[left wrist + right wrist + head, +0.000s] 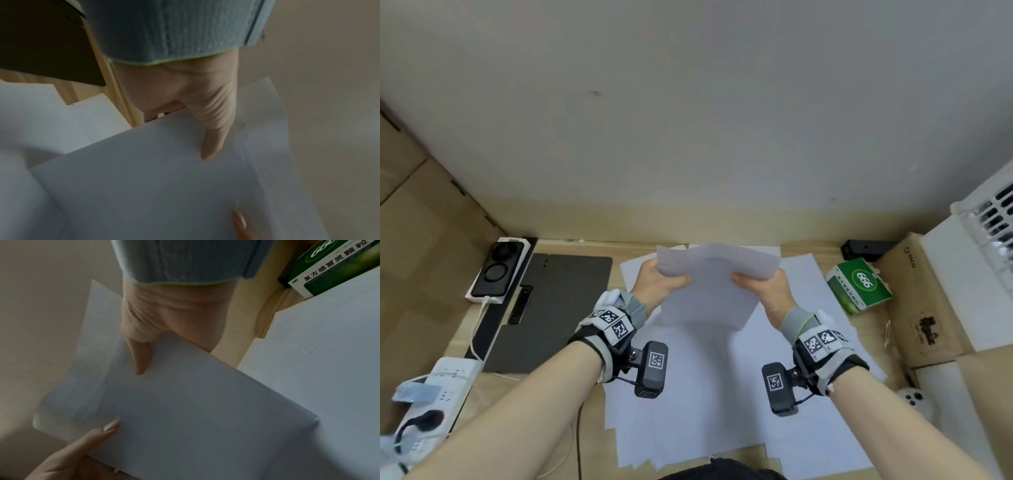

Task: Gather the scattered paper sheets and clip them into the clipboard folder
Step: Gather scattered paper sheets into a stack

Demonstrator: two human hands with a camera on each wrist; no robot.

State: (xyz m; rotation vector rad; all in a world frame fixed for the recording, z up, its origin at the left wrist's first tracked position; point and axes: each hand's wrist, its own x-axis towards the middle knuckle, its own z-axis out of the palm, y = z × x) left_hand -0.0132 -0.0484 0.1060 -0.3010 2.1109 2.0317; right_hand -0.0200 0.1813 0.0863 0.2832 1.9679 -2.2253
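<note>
A small stack of white paper sheets [714,284] is held up above the table, tilted toward me. My left hand [659,284] pinches its left edge, thumb [213,139] on the near face. My right hand [762,286] pinches the right edge, thumb [141,358] on the near face. Several more white sheets [709,404] lie overlapping on the table [585,428] beneath. The dark grey clipboard folder [554,308] lies open at the left, its black clip [520,305] on the left side.
A phone on a white charger [498,270] sits at the back left, a power strip [431,401] at the near left. A green medicine box [859,289] and cardboard boxes [921,301] stand at the right. A wall rises behind the table.
</note>
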